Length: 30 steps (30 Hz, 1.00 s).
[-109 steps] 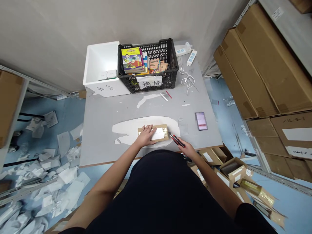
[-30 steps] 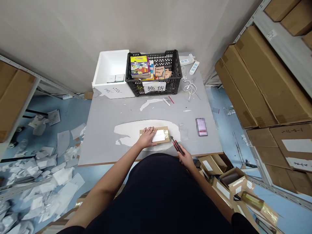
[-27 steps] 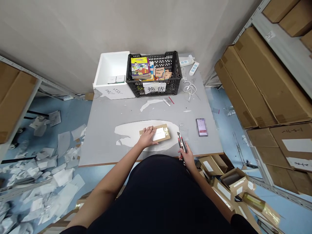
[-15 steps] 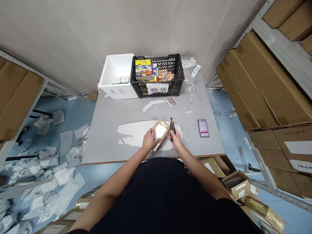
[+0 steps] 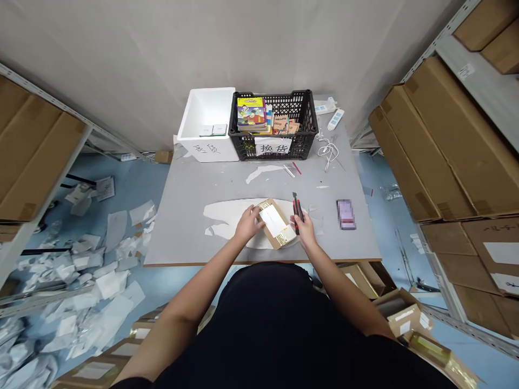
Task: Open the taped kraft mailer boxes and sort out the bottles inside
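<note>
Your left hand (image 5: 249, 226) rests with fingers spread on the gold-edged cardboard package (image 5: 274, 224) on the counter (image 5: 182, 232), while your right hand (image 5: 305, 226) grips a red utility knife (image 5: 297, 213) just beside it, so a slip could cut the package or those spread fingers.

The left hand (image 5: 248, 225) hides a corner of the package (image 5: 275, 229), and the label (image 5: 272, 222) on it is too small to read. The right hand (image 5: 305, 225) covers the lower part of the knife (image 5: 297, 212); any blade is too small to tell. Right of that hand, a flat item (image 5: 346, 214) is blurred out. Boxes (image 5: 405, 323) beyond the right forearm run off the picture's lower edge.
</note>
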### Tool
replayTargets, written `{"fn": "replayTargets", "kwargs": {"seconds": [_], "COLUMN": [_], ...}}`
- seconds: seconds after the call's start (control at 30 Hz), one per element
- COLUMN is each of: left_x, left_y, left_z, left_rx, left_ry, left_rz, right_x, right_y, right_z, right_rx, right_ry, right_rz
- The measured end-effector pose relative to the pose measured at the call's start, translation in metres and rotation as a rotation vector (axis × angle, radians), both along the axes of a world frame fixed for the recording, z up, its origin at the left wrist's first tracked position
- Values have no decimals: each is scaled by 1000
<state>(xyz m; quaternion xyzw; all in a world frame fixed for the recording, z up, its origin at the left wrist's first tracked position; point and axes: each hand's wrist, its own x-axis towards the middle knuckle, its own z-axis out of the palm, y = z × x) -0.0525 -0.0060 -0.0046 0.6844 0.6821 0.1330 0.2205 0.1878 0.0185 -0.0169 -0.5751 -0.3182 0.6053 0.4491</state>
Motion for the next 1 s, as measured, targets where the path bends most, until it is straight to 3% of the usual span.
{"fn": "replayTargets", "kwargs": {"seconds": [0.13, 0.23, 0.4, 0.53, 0.67, 0.8, 0.9, 1.0], "left_x": [-9, -6, 1, 5, 7, 14, 22, 29], "left_y": [32, 29, -15, -50, -55, -33, -14, -2], "left_z": [-3, -6, -2, 4, 10, 10, 5, -2], "left_rx": [-96, -115, -131, -198, -145, -47, -81, -132], "left_ry": [25, 69, 194, 263, 388, 403, 379, 371], "left_rz": [-216, -216, -46, -13, -24, -259, -465, -535], "right_x": [19, 17, 15, 20, 26, 42, 58, 68], "right_y": [-52, -66, -40, -11, 3, -10, -32, -54], "right_z": [-17, -21, -13, -8, -7, -8, -10, -12], "right_rx": [-139, -147, -26, 41, 55, 18, -42, -91], "right_ry": [-48, -17, 50, 114, 150, 47, -58, -95], "right_rz": [-156, -177, -206, -134, -27, 14, 82, 153]}}
